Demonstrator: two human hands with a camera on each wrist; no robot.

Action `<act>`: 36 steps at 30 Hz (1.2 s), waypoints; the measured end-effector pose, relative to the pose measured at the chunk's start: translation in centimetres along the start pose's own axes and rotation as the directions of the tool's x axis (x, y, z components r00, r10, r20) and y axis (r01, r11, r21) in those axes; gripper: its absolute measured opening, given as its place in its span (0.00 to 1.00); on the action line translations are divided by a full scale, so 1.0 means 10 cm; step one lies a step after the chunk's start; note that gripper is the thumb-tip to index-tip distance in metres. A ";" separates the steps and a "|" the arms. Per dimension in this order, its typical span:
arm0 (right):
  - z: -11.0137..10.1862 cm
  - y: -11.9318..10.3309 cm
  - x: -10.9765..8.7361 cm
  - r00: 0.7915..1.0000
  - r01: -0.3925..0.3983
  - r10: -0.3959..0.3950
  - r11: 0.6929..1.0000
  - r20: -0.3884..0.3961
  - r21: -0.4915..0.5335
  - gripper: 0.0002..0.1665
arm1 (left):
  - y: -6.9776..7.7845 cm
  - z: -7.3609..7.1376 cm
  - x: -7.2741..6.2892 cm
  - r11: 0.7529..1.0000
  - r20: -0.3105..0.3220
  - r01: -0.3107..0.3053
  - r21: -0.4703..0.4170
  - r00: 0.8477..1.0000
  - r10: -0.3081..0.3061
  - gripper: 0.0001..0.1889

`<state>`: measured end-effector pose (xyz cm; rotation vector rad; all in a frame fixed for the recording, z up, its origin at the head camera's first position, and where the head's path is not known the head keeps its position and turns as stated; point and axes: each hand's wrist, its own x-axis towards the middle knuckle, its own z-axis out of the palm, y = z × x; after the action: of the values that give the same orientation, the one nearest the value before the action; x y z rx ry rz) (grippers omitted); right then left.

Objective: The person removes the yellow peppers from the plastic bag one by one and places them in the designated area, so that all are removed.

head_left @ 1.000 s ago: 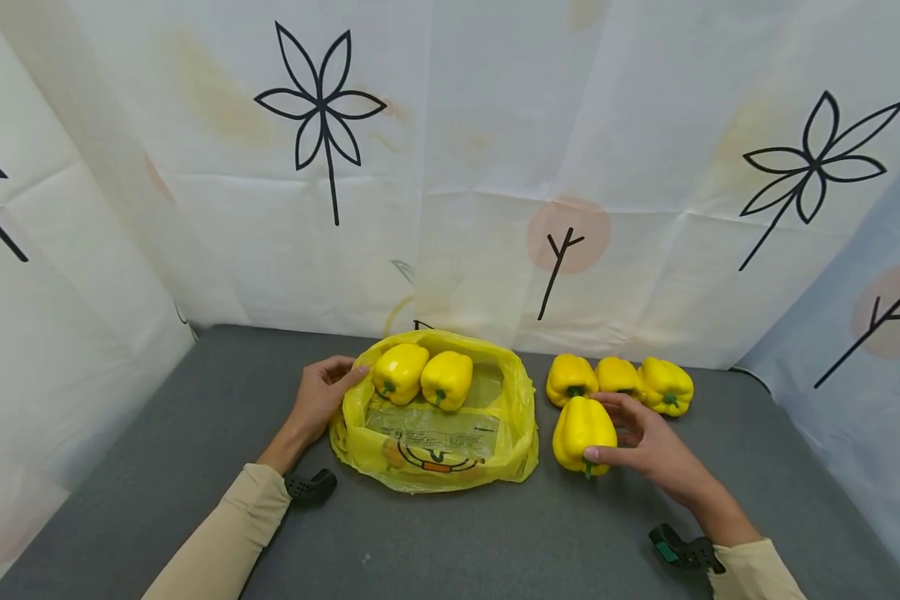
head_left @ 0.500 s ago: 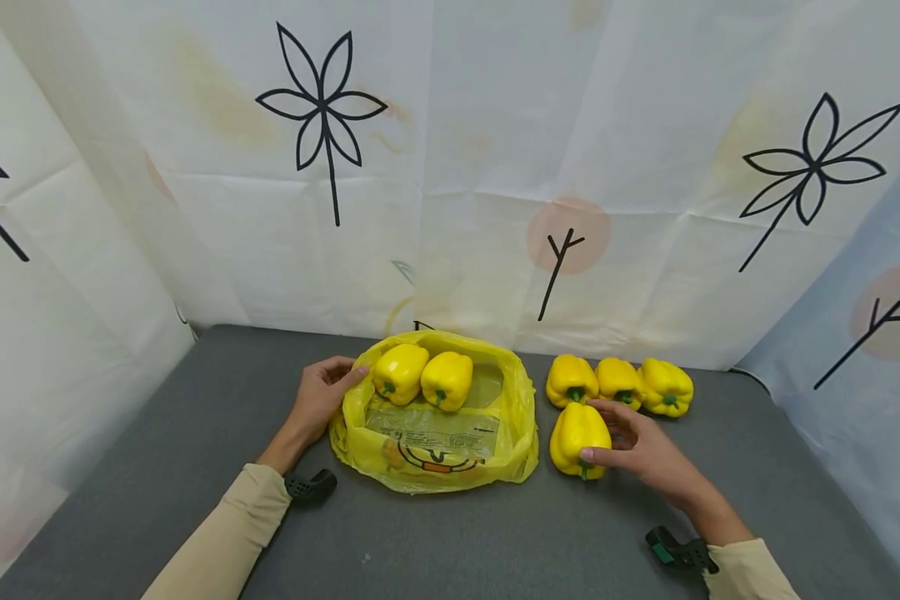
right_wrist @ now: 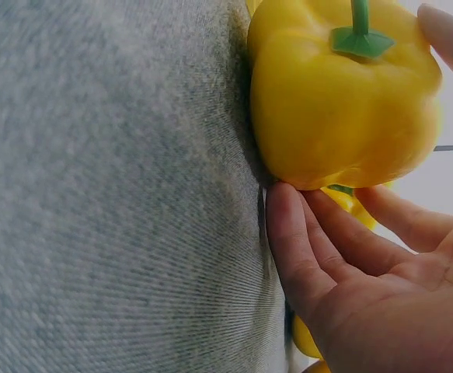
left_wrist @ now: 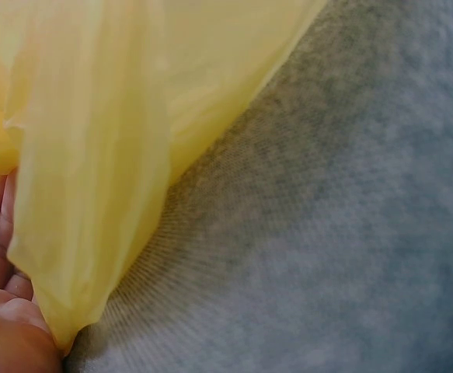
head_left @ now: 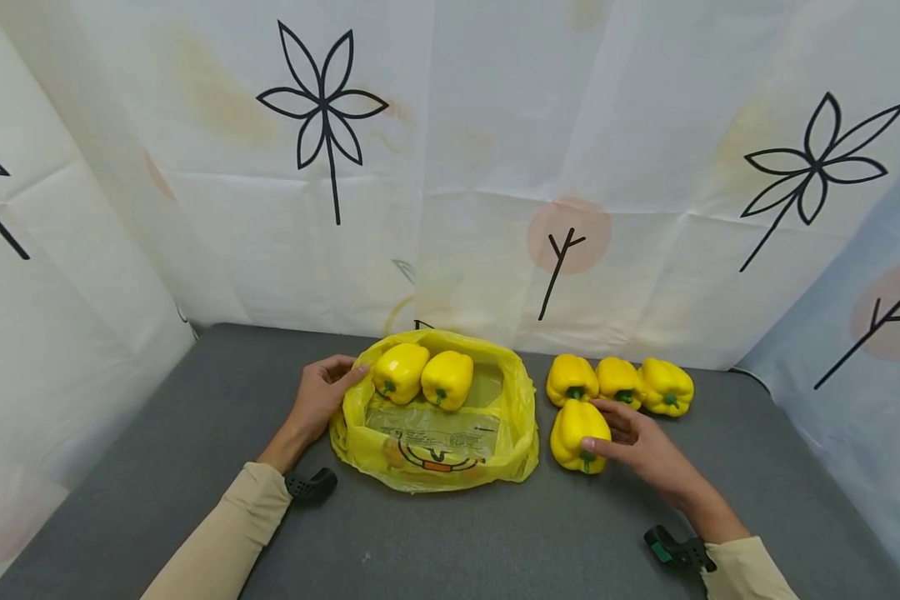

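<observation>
A yellow plastic bag (head_left: 438,477) lies on the table with its mouth spread wide. Inside, against its back left wall, sit two yellow bell peppers (head_left: 401,371). My left hand (head_left: 321,398) holds the bag's left rim, thumb over the edge; in the left wrist view the bag (left_wrist: 94,179) partly covers the fingers. To the right of the bag, my right hand (head_left: 651,446) grips another yellow bell pepper (head_left: 574,429), its green stem towards me. The right wrist view shows that pepper (right_wrist: 335,116) low by the table surface, fingertips on one side and thumb on the other.
Three more yellow bell peppers stand in a row behind the right hand: a left one (head_left: 568,377), a middle one (head_left: 617,379) and a right one (head_left: 667,385). The grey table (head_left: 480,546) ends at a patterned white curtain (head_left: 472,250).
The right hand and its pepper have shifted slightly left, and the thumb now lies a little higher on the pepper. The left hand and the bag have stayed put.
</observation>
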<state>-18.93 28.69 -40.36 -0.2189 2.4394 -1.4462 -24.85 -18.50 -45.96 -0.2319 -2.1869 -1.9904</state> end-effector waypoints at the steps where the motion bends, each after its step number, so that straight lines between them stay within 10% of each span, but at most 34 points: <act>1: 0.00 0.00 0.00 1.000 -0.003 0.003 1.000 -0.001 0.001 0.46 | 0.00 0.00 0.00 1.000 -0.002 -0.001 0.001 1.000 0.001 0.18; 36: -0.07 -0.06 -0.06 1.000 0.016 -0.016 1.000 -0.022 -0.007 0.45 | 0.03 0.01 0.00 1.000 0.001 0.005 -0.006 1.000 -0.005 0.18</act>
<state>-18.57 29.14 -39.46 -0.2251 2.4663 -1.4546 -24.80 -18.36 -45.69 -0.2286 -2.1848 -2.0005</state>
